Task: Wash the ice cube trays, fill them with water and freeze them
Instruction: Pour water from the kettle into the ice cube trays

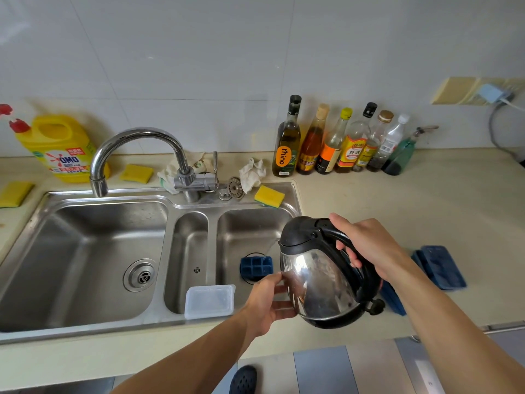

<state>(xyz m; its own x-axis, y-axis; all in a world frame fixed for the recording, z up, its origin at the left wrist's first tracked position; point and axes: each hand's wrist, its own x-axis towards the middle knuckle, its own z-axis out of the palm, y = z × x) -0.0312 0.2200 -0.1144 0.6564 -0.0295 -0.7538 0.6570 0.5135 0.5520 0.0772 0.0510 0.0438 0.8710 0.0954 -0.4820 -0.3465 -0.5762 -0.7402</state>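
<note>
My right hand (366,245) grips the black handle of a steel electric kettle (321,282), held tilted over the right sink basin (250,223). My left hand (270,300) supports the kettle's steel side from below, fingers pressed against it. A blue ice cube tray (255,267) lies on the floor of the right basin, under the kettle's spout side. Another blue ice cube tray (441,267) rests on the counter to the right, behind my right forearm, and a third blue piece (393,301) shows beneath the kettle.
A clear plastic lid (209,301) leans at the narrow middle basin's front. The tap (136,155) arcs over the large left basin (85,265). Sponges (269,196), rags, a yellow detergent jug (61,147) and several bottles (335,143) line the back of the counter.
</note>
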